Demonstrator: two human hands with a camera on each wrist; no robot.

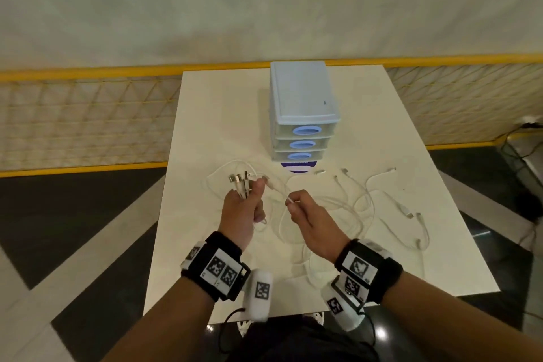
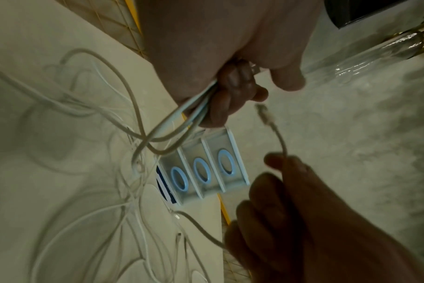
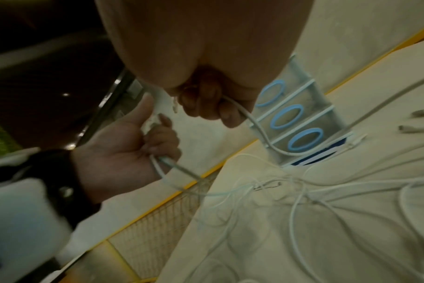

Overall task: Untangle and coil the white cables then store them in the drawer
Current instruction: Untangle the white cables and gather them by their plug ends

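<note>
The left hand (image 1: 241,211) was curled tight round a bunch of cable ends, plugs (image 1: 239,182) poking up above the knuckles, while the right hand (image 1: 305,219) pinched 1 cable end (image 1: 289,201) between thumb and forefinger, just beside the left. The rest of the white cables (image 1: 346,209) sprawled loose across the table (image 1: 223,114), mostly out to the right. That pinched end pointed toward the left fist, so feeding it in looked the likely move. All 3 drawers of the drawer unit (image 1: 302,126) were closed beyond both hands.

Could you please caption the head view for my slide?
Left hand grips gathered cable ends; right hand pinches another cable.
</note>
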